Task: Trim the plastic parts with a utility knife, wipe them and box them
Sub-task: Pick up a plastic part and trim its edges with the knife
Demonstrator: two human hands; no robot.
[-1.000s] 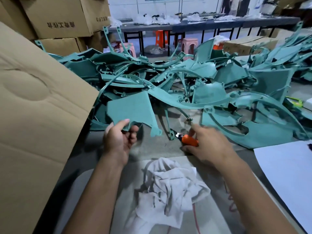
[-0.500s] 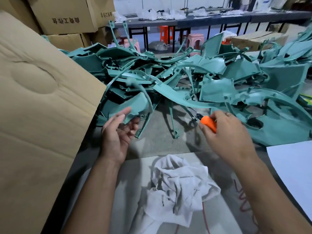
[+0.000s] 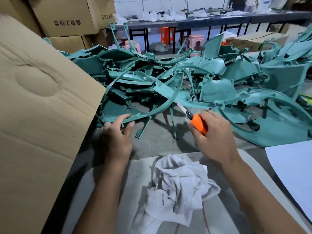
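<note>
A: Change since half a second back: our right hand has drawn nearer to us, and the knife's blade, hidden before, now shows in full. Our left hand has let the flat panel drop from view and has a curved strip instead.

B: Entry one, left hand. We pinch the near end of that curved teal strip between thumb and fingers; the strip arcs up and to the right, over the grey table.

A: Entry two, right hand. We grasp the orange utility knife in curled fingers, blade extended and pointing up and left, its tip just beside the strip. We cannot tell whether they touch.

B: Entry three, the pile of teal parts. It covers the table beyond both hands, from the left flap across to the right edge of view, pieces tangled over one another.

A: Entry four, the white rag. Crumpled on a pale board nearest us, between our forearms.

B: Entry five, the cardboard flap. It stands tilted at our left, just beside the pile.

A: Entry six, a white sheet at lower right; stacked cartons at upper left; a long bench with stools behind.
</note>
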